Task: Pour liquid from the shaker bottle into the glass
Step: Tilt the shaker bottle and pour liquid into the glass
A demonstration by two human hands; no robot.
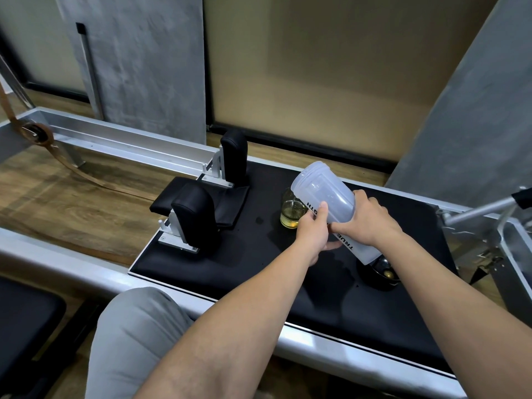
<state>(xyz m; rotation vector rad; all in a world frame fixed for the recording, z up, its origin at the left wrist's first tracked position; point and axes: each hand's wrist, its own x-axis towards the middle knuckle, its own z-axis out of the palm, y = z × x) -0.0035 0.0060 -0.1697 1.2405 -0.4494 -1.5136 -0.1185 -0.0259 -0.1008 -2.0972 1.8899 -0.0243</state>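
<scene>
- My left hand [314,229] is curled around the middle of the shaker bottle [331,204], thumb up along the near side over the black lettering, fingers wrapped beneath it out of sight.
- My right hand [365,218] is clamped over the bottle from above, just right of my left hand and touching it at the thumb, with the fingers bent down over the far side.
- The bottle is translucent white and tilted steeply: its wide open mouth points up and to the left, beyond my left hand, while its base slants down toward me under my right wrist.
- The glass [292,212] stands upright just left of my left hand, partly hidden behind the bottle's mouth end. A shallow layer of yellowish liquid sits in its bottom.
- I cannot tell whether any liquid is running from the bottle at this instant.
- Below my right wrist, just beside the bottle's base, lies a black lid [380,273], turned over, with a small brass-coloured ball resting inside it.
- All of this rests on a black padded platform [230,263] that spreads under both my forearms.
- A few dark wet spots [260,220] mark the padding left of the glass.
- Farther left of my left hand stand two black shoulder rests [197,217] on metal brackets.
- My knee [135,335] in grey trousers shows below my left forearm.
</scene>
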